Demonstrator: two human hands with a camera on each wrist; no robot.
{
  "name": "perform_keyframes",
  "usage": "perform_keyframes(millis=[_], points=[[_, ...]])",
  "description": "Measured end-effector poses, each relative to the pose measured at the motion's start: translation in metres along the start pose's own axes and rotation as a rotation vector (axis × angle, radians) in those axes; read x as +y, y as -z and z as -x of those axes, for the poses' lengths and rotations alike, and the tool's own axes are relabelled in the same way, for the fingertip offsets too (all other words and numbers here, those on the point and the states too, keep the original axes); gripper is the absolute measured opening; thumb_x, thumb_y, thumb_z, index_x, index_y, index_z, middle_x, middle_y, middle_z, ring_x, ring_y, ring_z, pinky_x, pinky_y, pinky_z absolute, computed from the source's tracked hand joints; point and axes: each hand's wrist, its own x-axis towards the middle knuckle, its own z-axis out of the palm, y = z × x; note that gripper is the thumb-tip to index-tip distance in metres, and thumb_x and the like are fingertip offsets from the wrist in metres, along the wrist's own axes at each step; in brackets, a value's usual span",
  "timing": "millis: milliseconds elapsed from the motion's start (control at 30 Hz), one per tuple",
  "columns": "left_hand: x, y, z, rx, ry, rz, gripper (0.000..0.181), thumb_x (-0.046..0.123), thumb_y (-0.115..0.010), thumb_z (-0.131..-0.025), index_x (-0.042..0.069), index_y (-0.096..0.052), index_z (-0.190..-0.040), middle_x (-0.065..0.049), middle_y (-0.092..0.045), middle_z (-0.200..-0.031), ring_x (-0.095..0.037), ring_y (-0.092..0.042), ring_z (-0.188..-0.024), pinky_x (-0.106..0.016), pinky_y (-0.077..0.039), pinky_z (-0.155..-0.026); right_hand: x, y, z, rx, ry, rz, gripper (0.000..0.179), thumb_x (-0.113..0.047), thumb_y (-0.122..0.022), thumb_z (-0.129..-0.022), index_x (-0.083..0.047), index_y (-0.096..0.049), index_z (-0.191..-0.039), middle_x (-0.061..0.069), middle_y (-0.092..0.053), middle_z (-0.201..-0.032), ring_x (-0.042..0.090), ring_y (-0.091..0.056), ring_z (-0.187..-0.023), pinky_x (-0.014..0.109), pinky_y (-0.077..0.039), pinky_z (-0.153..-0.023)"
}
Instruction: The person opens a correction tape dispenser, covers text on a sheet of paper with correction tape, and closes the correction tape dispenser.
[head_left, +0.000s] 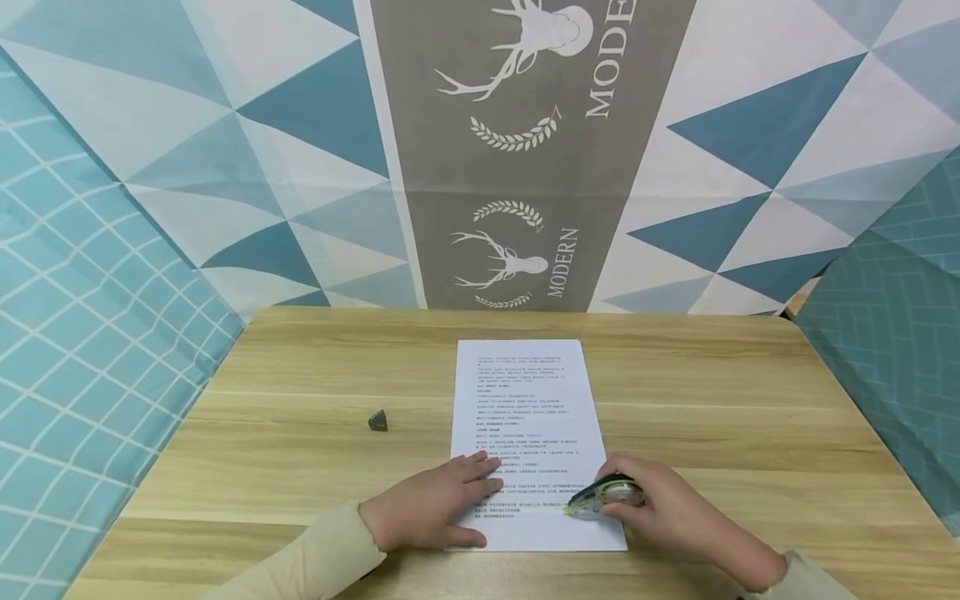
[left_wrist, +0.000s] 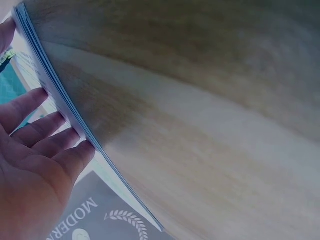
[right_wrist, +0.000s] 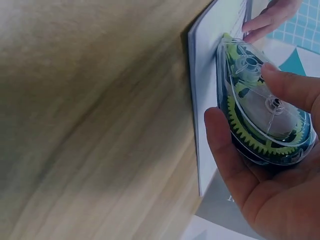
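A stack of printed paper (head_left: 525, 392) lies on the wooden table, its several sheets showing at the edge in the left wrist view. My left hand (head_left: 431, 504) rests on the paper's lower left side with fingers spread and straight. In my right hand (head_left: 667, 508) I grip a correction tape dispenser (right_wrist: 267, 107) with a clear body and yellow-green gears. Its tip points left and meets the paper near the last printed lines, at the lower right. Whether any tape lies on the sheet is too small to tell.
A small dark wedge-shaped object (head_left: 378, 421) sits on the table (head_left: 300, 367), left of the paper. Behind the table's far edge hangs a patterned cloth (head_left: 510, 183) with deer heads and triangles. Blue gridded cloth (head_left: 82, 333) borders the left side.
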Motion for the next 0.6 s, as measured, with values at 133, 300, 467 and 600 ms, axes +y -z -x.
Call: perform_keyframes(millis=[133, 300, 467, 600], points=[[0.0006, 0.0001, 0.0001, -0.001, 0.011, 0.013, 0.065, 0.052, -0.057, -0.087, 0.012, -0.047, -0.138, -0.006, -0.037, -0.150, -0.026, -0.034, -0.139, -0.038, -0.033, -0.112, 0.0034, -0.0016, 0.0018, 0.009, -0.023, -0.030, 0.020, -0.036, -0.067, -0.083, -0.029, -0.056, -0.098, -0.006, -0.064, -0.106, -0.001, -0.054, -0.088, 0.019, -0.048, -0.068], [0.0002, -0.0004, -0.0003, 0.004, 0.015, 0.005, 0.065, 0.053, -0.057, -0.087, 0.013, -0.047, -0.138, -0.006, -0.037, -0.149, -0.026, -0.035, -0.139, -0.038, -0.033, -0.112, 0.0078, -0.0034, 0.0043, 0.036, -0.041, -0.040, 0.021, -0.034, -0.069, -0.082, -0.030, -0.056, -0.098, -0.003, -0.064, -0.113, 0.000, -0.055, -0.093, 0.019, -0.049, -0.073], [-0.0002, -0.0006, -0.0005, 0.012, 0.016, -0.002, 0.065, 0.053, -0.057, -0.087, 0.013, -0.048, -0.137, -0.006, -0.039, -0.149, -0.025, -0.035, -0.138, -0.037, -0.033, -0.112, 0.0097, -0.0023, 0.0069, 0.038, -0.052, -0.065, 0.021, -0.035, -0.069, -0.082, -0.030, -0.057, -0.098, -0.004, -0.064, -0.112, -0.001, -0.055, -0.093, 0.019, -0.049, -0.075], [0.0000, -0.0010, -0.0004, 0.013, 0.018, 0.001, 0.065, 0.053, -0.058, -0.086, 0.013, -0.048, -0.137, -0.006, -0.039, -0.149, -0.025, -0.035, -0.138, -0.037, -0.033, -0.112, 0.0108, 0.0004, 0.0082, 0.031, -0.076, -0.084, 0.023, -0.036, -0.070, -0.081, -0.030, -0.058, -0.099, -0.004, -0.065, -0.110, -0.001, -0.056, -0.093, 0.019, -0.049, -0.075]])
